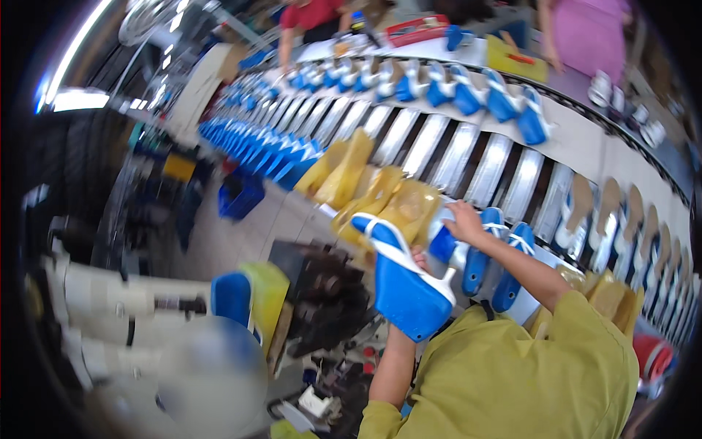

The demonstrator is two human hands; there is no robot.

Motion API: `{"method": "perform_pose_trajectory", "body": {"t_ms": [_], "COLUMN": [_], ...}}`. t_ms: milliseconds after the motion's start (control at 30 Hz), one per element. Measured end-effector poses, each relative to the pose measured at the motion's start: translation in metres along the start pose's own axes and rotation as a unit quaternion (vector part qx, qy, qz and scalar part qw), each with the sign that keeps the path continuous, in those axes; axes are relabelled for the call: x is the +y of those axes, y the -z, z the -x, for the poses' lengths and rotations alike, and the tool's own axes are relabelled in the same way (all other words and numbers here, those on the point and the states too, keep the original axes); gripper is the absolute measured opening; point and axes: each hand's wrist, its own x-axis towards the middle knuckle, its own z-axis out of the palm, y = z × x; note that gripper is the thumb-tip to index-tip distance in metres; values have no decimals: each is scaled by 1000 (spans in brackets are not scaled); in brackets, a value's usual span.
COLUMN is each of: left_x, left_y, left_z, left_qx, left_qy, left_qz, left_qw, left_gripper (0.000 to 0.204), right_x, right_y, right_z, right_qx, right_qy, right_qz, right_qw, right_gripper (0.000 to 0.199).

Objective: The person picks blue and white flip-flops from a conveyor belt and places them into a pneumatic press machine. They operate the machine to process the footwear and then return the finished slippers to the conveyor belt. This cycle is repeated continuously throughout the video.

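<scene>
My left hand is closed round a blue shoe last with white straps across it and a thin white heel. The last is held up at a tilt, and it hides most of that hand. Out over the bench, my right hand has its fingers apart beside another blue last with white on it. Blur hides whether they touch. Just right of there, a pair of strapped blue lasts lies under my right forearm. Yellowish translucent shoe forms stand close by on the left.
A conveyor of metal slats runs across ahead, with rows of blue lasts along it. Beige-soled shoes line its right part. Two people stand at the far side near a red tray. A pale machine stands at left.
</scene>
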Motion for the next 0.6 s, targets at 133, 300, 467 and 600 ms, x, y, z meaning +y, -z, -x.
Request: {"method": "perform_pose_trajectory", "body": {"t_ms": [133,300,467,600], "left_x": [52,-28,-60,-12], "left_y": [67,12,-26,-5], "left_z": [-28,-121,-161,-124], "left_qx": [9,181,183,223], "left_qy": [-89,-201,65,-140], "left_qz": [-99,-468,-758,-803], "left_qw": [991,842,623,534], "left_gripper": [39,82,75,48], "right_x": [-58,-66,42,163], "right_y": [93,160,166,204], "right_z": [55,86,84,51], "right_qx": [-190,-112,70,310], "right_qy": [-219,-284,-293,-332], "right_qz": [-523,-672,-746,-573], "right_qw": [802,674,594,682], "right_gripper": [62,65,35,29]}}
